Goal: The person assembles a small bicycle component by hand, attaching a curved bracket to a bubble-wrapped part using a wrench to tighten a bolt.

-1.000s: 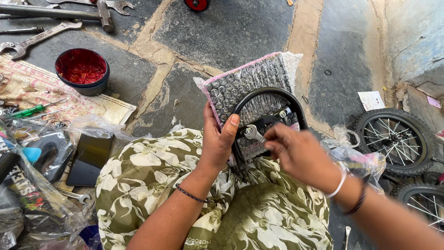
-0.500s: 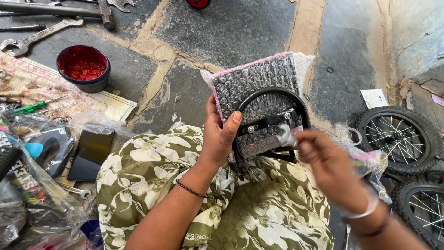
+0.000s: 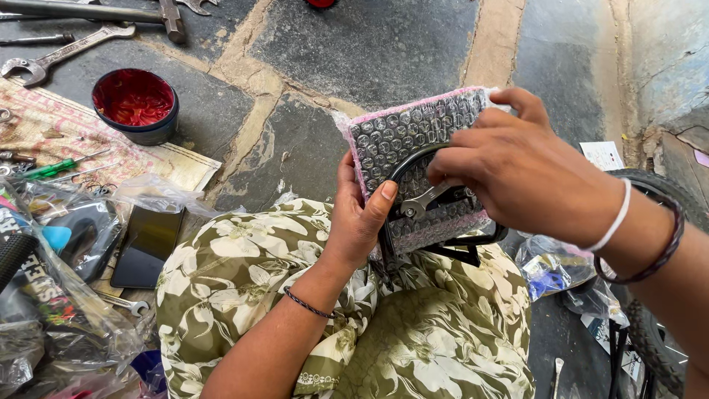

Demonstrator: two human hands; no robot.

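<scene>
The left hand (image 3: 360,222) grips the left edge of a bubble-wrapped part (image 3: 413,159) with a black metal frame (image 3: 443,247), held upright over the lap, thumb pressed on its front. The right hand (image 3: 517,174), which 0.5 s ago hung lower right and clear of the part, now lies across its front, fingers closed on a small spanner (image 3: 428,201) (its ring end shows below the knuckles). On the stone floor (image 3: 369,44) to the left sit 1 red bowl (image 3: 134,103) and a phone (image 3: 148,246).
</scene>
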